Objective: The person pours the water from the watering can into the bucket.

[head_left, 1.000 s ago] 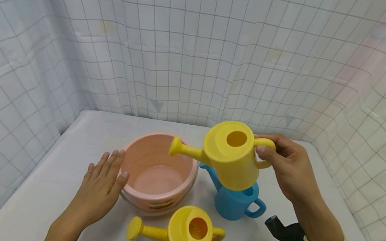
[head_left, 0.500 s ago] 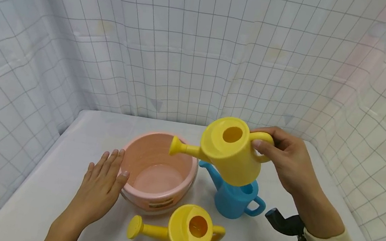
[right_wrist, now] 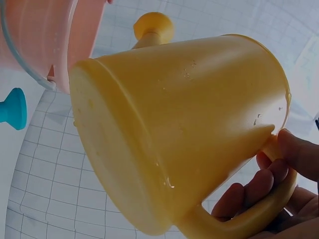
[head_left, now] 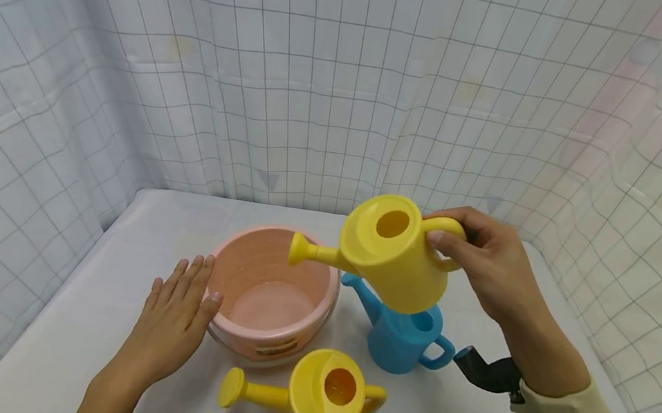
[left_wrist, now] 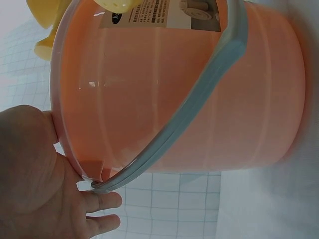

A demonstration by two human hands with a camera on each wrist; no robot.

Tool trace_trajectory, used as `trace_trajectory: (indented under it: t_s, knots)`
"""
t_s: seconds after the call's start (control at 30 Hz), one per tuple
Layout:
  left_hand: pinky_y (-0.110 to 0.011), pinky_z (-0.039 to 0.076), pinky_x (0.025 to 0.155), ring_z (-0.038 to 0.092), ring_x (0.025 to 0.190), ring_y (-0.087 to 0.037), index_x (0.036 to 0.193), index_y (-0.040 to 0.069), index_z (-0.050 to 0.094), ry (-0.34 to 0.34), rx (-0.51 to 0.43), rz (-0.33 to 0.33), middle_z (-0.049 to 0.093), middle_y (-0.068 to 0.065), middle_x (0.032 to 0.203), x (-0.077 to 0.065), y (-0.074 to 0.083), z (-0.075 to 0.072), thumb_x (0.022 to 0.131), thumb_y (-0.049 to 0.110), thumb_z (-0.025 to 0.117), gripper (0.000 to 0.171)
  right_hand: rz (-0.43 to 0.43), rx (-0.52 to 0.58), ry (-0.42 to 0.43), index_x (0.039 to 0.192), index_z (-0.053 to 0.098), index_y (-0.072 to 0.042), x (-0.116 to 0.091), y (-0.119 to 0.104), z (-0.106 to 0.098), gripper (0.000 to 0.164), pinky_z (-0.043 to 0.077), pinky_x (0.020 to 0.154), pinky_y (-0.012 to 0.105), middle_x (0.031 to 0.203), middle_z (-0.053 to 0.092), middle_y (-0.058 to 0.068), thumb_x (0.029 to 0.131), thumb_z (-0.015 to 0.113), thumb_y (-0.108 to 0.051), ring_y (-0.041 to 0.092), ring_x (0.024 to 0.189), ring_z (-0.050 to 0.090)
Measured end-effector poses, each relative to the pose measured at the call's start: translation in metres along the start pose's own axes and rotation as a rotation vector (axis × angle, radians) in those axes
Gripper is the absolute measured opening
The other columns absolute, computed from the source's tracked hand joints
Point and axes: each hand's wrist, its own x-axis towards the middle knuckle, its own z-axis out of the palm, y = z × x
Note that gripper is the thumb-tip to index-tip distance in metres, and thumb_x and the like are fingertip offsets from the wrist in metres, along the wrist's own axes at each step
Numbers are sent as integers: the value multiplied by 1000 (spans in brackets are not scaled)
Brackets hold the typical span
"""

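My right hand (head_left: 490,262) grips the handle of a yellow watering can (head_left: 401,265), held up in the air and tilted toward its spout. The spout's rose hangs over the right part of a pink bucket (head_left: 267,334). Water drops cling to the can's side in the right wrist view. Fingers straight, my left hand (head_left: 174,325) rests against the bucket's left rim; in the left wrist view the palm (left_wrist: 40,179) is at the rim beside the grey bail handle (left_wrist: 169,134). Below the raised can stands a blue watering can (head_left: 397,344), partly covered by it.
A second yellow watering can (head_left: 324,401) stands upright in front of the bucket, its spout pointing left, with liquid visible in its opening. White cloth covers the table (head_left: 83,327). Grid-patterned curtains (head_left: 346,90) enclose the back and both sides.
My right hand has lifted the yellow watering can slightly up and to the left, tipping it further toward the spout. The left hand and the bucket have stayed in place.
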Motion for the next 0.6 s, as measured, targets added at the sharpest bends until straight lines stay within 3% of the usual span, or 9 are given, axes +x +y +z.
trace_trajectory:
  t_s: [0.6]
  knots:
    - [-63, -6, 114, -1, 147, -38, 153, 17, 3, 1, 4, 0, 9, -17, 159, 0, 0, 1, 102, 47, 23, 62, 12, -39, -20, 112, 65, -6, 7, -9, 0, 28, 53, 82, 21, 104, 67, 0, 92, 61, -25, 20, 95, 59]
